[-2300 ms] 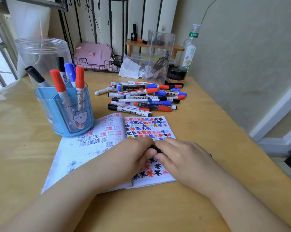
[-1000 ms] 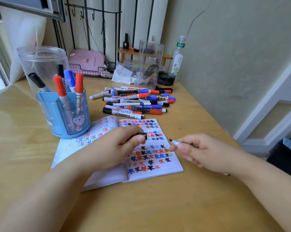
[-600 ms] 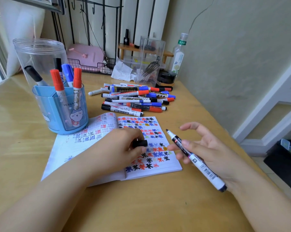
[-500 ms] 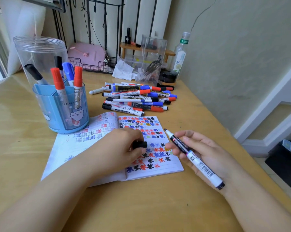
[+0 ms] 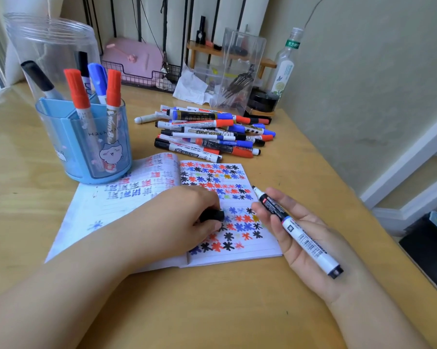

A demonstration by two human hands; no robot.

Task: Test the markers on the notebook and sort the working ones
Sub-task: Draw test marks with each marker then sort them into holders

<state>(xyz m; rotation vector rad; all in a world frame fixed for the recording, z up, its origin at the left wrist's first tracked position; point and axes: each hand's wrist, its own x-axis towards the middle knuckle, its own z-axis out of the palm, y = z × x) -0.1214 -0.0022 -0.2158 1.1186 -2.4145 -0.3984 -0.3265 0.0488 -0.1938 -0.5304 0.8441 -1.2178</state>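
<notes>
- Since the cap (image 5: 211,215) came off a moment ago, we see on head view: left hand (image 5: 184,220) pinches it over the notebook (image 5: 260,250).
- Right hand (image 5: 303,235), palm now turned up, fingers loosely curled under the bared marker (image 5: 297,233); tip off paper.
- We judge test stroke next; pile (image 5: 209,134) waits, holder (image 5: 86,137) nearby.

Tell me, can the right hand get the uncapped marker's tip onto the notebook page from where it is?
Probably yes. The right hand holds the uncapped marker beside the notebook, tip toward the page. Nothing lies between; the left hand with the cap covers only the middle.
</notes>
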